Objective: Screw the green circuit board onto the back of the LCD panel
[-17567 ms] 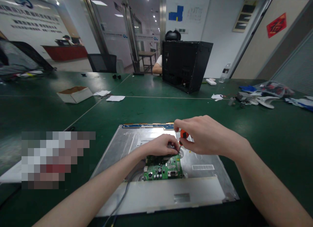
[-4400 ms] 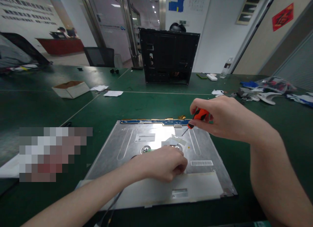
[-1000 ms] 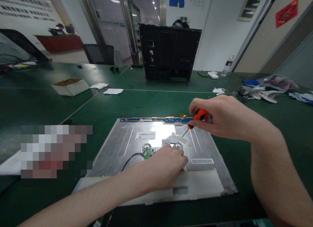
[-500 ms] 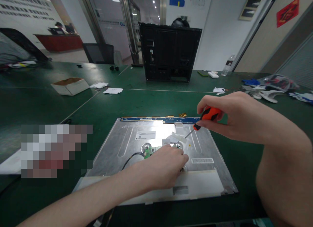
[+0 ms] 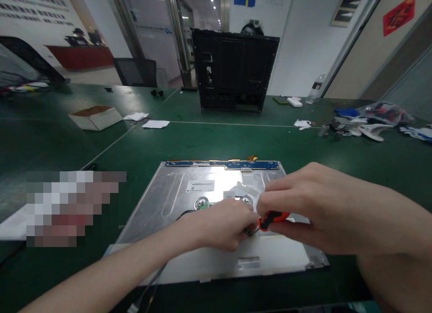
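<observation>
A grey metal display panel (image 5: 146, 218) lies back side up on the table, with a blue circuit strip (image 5: 216, 164) along its far edge. On it rests my left hand (image 5: 222, 223), its fingers curled down and closed near the lower middle; whatever is under the fingertips is mostly hidden. My right hand (image 5: 307, 209) grips an orange and black screwdriver (image 5: 272, 218). The screwdriver's shaft slants toward the left fingertips, where a small dark metal part (image 5: 249, 232) shows. Left of the hands are a round metal mount (image 5: 201, 203) and a black cable (image 5: 185, 213).
A black monitor housing (image 5: 235, 70) stands upright at the back. An open cardboard box (image 5: 96, 119) and white papers (image 5: 155, 124) lie to the left. A water bottle (image 5: 315, 89), gloves and a plastic bag (image 5: 386, 114) are at the far right.
My right hand has brought the screwdriver down and nearer, from the panel's upper right to beside my left fingertips. My left hand has stayed in nearly the same place.
</observation>
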### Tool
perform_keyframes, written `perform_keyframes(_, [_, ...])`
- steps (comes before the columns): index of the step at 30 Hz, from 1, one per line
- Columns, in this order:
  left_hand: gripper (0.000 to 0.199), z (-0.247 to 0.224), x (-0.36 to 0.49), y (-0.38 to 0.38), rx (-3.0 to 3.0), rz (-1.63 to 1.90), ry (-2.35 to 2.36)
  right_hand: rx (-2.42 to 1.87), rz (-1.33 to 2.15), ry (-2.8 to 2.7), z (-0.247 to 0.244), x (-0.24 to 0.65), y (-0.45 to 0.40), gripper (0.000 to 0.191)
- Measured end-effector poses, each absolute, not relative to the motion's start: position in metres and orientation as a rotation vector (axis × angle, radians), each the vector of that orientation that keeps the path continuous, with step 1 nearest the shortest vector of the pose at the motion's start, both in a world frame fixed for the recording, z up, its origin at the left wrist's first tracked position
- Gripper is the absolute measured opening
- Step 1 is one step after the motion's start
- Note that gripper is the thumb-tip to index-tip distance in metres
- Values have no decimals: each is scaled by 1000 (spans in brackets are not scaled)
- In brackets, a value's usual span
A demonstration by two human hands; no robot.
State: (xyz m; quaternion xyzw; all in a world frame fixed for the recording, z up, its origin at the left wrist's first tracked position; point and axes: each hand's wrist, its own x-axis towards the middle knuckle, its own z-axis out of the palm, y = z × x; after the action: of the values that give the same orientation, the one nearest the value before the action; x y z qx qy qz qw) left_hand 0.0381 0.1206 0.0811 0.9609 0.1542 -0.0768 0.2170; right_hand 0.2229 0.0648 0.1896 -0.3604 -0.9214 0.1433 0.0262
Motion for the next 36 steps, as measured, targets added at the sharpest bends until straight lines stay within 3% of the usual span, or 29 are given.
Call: perform_keyframes(36, [11, 79, 43, 121, 2704, -221, 412, -1113, 366, -2889, 184, 217, 66, 11])
